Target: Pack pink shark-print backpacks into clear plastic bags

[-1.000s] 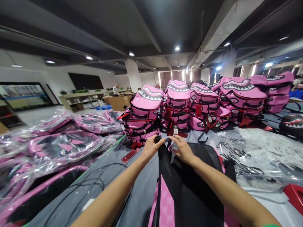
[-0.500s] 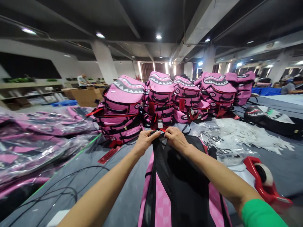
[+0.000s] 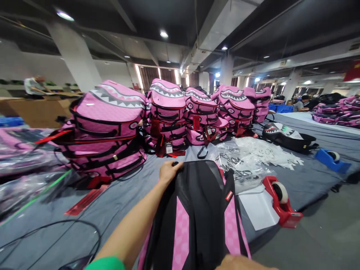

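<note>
A pink and black backpack [image 3: 206,210] lies in front of me with its black padded back and straps facing up. My left hand [image 3: 168,172] is closed on its top left corner, at the upper end of the black strap. Low at the bottom edge, my right hand [image 3: 242,262] shows only in part, over the lower right of the backpack; its fingers are out of view. A black strap with a small red and white label [image 3: 229,195] lies along the right side.
Stacked pink shark-mouth backpacks [image 3: 109,108] line the grey table [image 3: 152,187]. To the right are plastic bags [image 3: 239,161], white tags [image 3: 261,150], white paper [image 3: 258,206], a red tape dispenser [image 3: 284,202], a blue one [image 3: 332,159] and a black backpack [image 3: 289,137]. Two people work farther off.
My right hand has left the top of the backpack and come down to the bottom edge. My left hand stays at the top corner. The view has turned to the right.
</note>
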The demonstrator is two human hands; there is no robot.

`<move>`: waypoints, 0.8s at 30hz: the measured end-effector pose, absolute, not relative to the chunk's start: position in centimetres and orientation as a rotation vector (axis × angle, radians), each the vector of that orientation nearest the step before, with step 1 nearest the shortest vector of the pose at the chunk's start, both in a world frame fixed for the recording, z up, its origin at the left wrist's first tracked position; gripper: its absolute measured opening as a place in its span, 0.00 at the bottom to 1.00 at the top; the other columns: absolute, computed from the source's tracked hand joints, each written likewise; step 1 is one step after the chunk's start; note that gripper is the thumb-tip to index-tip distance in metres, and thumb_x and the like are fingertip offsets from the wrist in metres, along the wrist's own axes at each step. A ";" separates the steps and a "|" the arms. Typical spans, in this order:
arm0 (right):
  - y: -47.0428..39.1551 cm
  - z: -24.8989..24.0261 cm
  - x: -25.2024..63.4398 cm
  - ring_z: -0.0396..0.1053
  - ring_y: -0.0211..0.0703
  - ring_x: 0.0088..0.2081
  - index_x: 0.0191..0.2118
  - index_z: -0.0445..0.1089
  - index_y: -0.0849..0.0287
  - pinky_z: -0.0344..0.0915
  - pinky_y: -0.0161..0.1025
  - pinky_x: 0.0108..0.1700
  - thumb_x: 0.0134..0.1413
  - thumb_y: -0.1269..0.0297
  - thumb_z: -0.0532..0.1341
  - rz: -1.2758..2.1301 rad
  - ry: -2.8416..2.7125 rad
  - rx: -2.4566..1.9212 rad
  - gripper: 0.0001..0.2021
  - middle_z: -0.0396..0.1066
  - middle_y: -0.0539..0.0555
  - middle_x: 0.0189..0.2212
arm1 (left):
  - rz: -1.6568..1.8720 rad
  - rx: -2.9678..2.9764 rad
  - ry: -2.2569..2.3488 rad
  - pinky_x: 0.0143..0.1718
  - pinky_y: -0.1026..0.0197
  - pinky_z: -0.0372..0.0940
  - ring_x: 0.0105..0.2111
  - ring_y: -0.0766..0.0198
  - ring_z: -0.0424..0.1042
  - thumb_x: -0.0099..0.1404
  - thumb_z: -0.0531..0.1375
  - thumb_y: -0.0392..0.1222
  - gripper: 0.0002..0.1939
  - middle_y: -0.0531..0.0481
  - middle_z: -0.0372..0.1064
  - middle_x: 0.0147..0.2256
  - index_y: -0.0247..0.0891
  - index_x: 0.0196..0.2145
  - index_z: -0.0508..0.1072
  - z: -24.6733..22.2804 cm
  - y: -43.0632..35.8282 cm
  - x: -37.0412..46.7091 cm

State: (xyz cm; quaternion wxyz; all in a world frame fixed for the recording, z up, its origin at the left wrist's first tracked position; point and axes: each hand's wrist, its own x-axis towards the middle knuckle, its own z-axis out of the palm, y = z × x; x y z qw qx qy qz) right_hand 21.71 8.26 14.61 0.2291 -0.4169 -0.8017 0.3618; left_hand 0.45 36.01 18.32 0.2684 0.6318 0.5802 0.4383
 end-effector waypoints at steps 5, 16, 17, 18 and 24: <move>15.2 18.3 29.5 0.74 0.46 0.34 0.41 0.74 0.55 0.66 0.40 0.40 0.63 0.53 0.56 0.632 -1.745 -1.606 0.13 0.76 0.55 0.33 | 1.030 1.929 1.814 0.35 0.56 0.59 0.38 0.42 0.73 0.55 0.65 0.57 0.17 0.39 0.73 0.27 0.39 0.26 0.74 17.5 36.0 0.6; 27.0 20.2 28.6 0.61 0.40 0.26 0.29 0.58 0.54 0.51 0.34 0.30 0.48 0.59 0.62 0.218 -1.462 -1.824 0.11 0.60 0.45 0.20 | 0.740 2.486 0.731 0.62 0.50 0.54 0.60 0.51 0.62 0.61 0.62 0.38 0.22 0.44 0.69 0.56 0.43 0.54 0.73 18.1 33.5 9.1; 26.5 20.5 28.2 0.61 0.41 0.27 0.30 0.58 0.54 0.50 0.34 0.30 0.48 0.58 0.62 0.134 -1.526 -1.802 0.11 0.60 0.45 0.21 | 0.727 2.430 0.684 0.60 0.51 0.57 0.58 0.52 0.64 0.59 0.63 0.36 0.20 0.45 0.71 0.53 0.43 0.50 0.74 17.5 33.6 10.3; 26.1 20.8 27.9 0.62 0.41 0.27 0.31 0.59 0.54 0.50 0.35 0.30 0.48 0.57 0.62 0.064 -1.586 -1.801 0.11 0.61 0.46 0.22 | 0.727 2.395 0.679 0.58 0.52 0.59 0.55 0.52 0.67 0.57 0.64 0.35 0.19 0.46 0.73 0.50 0.43 0.47 0.76 16.9 33.7 11.3; 25.3 22.3 27.5 0.67 0.44 0.29 0.30 0.57 0.54 0.51 0.35 0.30 0.52 0.55 0.62 0.033 -1.590 -2.006 0.13 0.65 0.49 0.23 | 0.932 2.224 0.725 0.43 0.57 0.65 0.38 0.57 0.72 0.59 0.61 0.39 0.07 0.48 0.74 0.34 0.38 0.36 0.74 15.0 33.0 13.9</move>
